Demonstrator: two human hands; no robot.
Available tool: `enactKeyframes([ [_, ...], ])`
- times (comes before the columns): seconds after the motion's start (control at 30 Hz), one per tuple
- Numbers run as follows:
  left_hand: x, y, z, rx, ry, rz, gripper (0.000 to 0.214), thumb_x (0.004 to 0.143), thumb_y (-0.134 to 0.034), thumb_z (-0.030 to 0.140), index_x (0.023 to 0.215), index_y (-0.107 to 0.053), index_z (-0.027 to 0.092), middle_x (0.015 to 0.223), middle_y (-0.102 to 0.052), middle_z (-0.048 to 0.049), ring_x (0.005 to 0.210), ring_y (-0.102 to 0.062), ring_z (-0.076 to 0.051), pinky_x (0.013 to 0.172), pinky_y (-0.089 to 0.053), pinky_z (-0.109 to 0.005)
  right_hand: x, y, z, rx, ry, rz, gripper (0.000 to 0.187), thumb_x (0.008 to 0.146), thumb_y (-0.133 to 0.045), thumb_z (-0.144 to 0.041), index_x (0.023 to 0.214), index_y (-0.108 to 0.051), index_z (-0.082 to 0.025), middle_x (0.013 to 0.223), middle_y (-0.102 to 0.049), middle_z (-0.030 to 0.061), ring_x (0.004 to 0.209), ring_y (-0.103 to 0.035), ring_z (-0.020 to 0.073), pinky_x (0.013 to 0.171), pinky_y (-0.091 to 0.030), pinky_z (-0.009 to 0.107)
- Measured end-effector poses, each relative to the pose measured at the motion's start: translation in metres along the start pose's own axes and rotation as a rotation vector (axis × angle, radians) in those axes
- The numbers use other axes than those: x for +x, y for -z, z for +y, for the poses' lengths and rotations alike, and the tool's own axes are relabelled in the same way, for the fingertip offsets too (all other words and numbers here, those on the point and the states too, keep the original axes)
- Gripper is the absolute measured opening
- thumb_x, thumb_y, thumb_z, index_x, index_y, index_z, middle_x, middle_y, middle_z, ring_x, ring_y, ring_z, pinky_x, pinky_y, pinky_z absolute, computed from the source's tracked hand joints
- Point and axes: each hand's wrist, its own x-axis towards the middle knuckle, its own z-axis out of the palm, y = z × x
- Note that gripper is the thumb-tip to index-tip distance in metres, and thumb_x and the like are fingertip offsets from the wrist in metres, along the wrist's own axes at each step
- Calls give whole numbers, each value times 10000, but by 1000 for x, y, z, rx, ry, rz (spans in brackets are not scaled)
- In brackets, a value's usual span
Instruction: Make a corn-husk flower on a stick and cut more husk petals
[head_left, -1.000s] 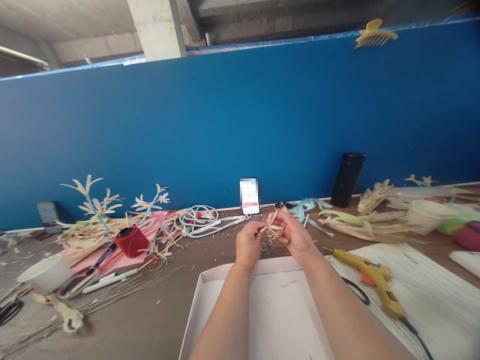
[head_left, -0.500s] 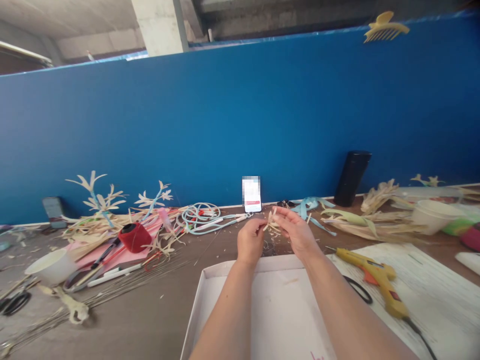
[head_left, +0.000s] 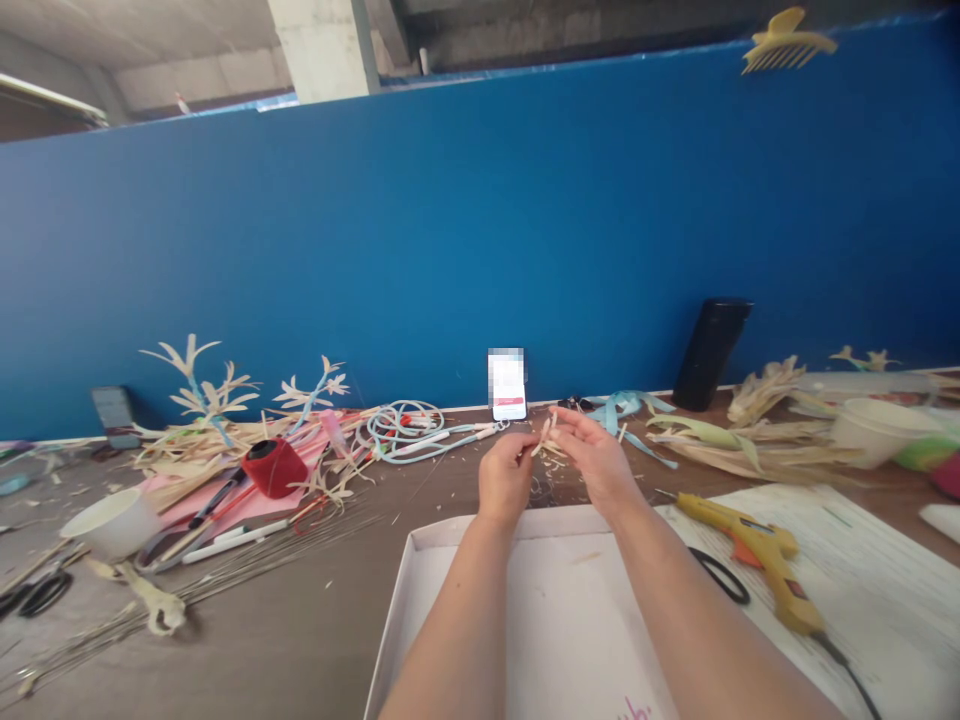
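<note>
Both of my hands are raised just beyond the far rim of a white shallow box. My left hand is closed in a pinch on a small straw-coloured husk flower. My right hand has its fingers curled around the same husk flower from the right, fingertips on its petals. The flower's thin strips stick up between the two hands.
A yellow glue gun and black scissors lie right of the box. Dried corn husks, a white cup, a black bottle stand at the right. Left: phone, cable coil, red spool, husk flower stems, wires, white cup.
The view has drifted slightly, so the table items sit a little further right. My hands stay together on the husk flower, and my right fingers have shifted a little on its petals.
</note>
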Motion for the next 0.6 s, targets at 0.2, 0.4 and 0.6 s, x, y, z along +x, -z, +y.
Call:
enactKeyframes([
  [0.2, 0, -1, -2, -16, 22, 1, 198, 784, -532, 150, 893, -681, 223, 868, -678, 2, 761, -597, -115, 730, -459, -215, 0, 0, -1, -39, 8, 9, 449, 665, -668, -324, 1093, -618, -199, 816, -673, 39, 658, -570, 147, 535, -375, 236],
  [0.4, 0, -1, -2, -25, 28, 9, 191, 783, -535, 152, 883, -682, 222, 860, -675, 6, 757, -597, -111, 722, -460, -210, -1, 0, 0, -26, 8, 2, 470, 668, -669, -338, 1111, -609, -195, 793, -673, 32, 685, -585, 158, 566, -387, 251],
  [0.6, 0, -1, -1, -27, 25, 7, 190, 782, -535, 157, 883, -683, 222, 861, -675, 0, 755, -594, -115, 713, -457, -210, 0, 1, 2, -39, 11, 9, 462, 674, -666, -336, 1112, -607, -199, 793, -674, 29, 693, -586, 160, 573, -392, 252],
])
